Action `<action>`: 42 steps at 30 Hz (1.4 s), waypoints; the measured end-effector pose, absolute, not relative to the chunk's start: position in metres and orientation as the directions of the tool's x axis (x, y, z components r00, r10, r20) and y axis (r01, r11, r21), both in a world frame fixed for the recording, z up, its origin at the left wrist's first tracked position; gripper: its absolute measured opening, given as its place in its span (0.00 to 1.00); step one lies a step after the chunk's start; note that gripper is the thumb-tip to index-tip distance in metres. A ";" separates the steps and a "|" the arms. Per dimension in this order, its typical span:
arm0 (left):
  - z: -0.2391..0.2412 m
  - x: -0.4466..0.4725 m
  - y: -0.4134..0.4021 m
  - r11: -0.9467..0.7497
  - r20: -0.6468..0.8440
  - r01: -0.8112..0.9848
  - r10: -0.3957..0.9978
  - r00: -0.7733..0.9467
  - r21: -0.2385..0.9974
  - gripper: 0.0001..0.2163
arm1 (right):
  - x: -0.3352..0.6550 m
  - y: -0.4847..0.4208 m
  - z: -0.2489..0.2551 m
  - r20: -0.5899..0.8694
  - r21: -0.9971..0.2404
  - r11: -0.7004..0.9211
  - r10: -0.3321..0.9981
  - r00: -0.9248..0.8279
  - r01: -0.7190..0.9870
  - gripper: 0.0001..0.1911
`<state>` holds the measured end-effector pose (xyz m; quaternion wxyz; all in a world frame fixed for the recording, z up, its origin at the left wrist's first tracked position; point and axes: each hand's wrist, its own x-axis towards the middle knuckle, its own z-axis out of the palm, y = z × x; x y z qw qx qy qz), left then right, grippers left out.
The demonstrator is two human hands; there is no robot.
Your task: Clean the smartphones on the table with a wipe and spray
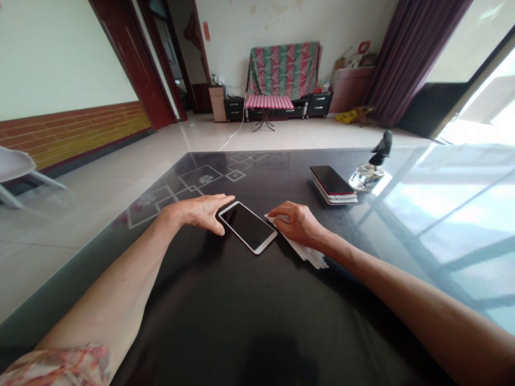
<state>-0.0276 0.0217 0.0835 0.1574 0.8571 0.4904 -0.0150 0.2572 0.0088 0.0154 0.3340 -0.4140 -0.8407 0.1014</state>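
Observation:
A white-edged phone (248,226) with a dark screen lies flat on the glossy black table (225,316). My left hand (200,212) rests flat beside the phone's far left corner, fingers stretched out and touching its edge. My right hand (296,222) sits just right of the phone, fingers curled down onto a white tissue (306,250) that spreads out under the hand and wrist.
A stack of phones (333,184), the top one red-edged, lies further back on the right. Beside it stands a glass ashtray with a dark bird figure (372,167). Beyond the table are tiled floor, a cloth-covered cabinet (282,69) and a white chair (16,171) at left.

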 end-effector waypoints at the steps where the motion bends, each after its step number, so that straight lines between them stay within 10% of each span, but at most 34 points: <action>1: 0.082 -0.029 0.023 -0.445 -0.191 0.863 0.850 0.491 0.239 0.46 | 0.256 0.007 0.016 0.467 -0.452 0.636 0.766 -0.442 0.625 0.14; 20: 0.018 -0.007 0.046 -0.369 0.158 0.328 0.838 0.522 0.870 0.35 | 0.257 -0.009 0.029 0.369 -0.589 0.677 0.711 -0.598 0.442 0.11; 28: -0.003 0.005 0.049 -0.533 0.425 0.558 0.845 0.324 0.635 0.25 | 0.251 -0.009 0.017 0.613 -0.419 0.796 0.603 -0.510 0.437 0.12; 42: -0.005 0.008 0.050 -0.522 0.441 0.646 0.845 0.303 0.557 0.24 | 0.267 0.003 0.018 0.459 -0.439 0.658 0.750 -0.476 0.613 0.09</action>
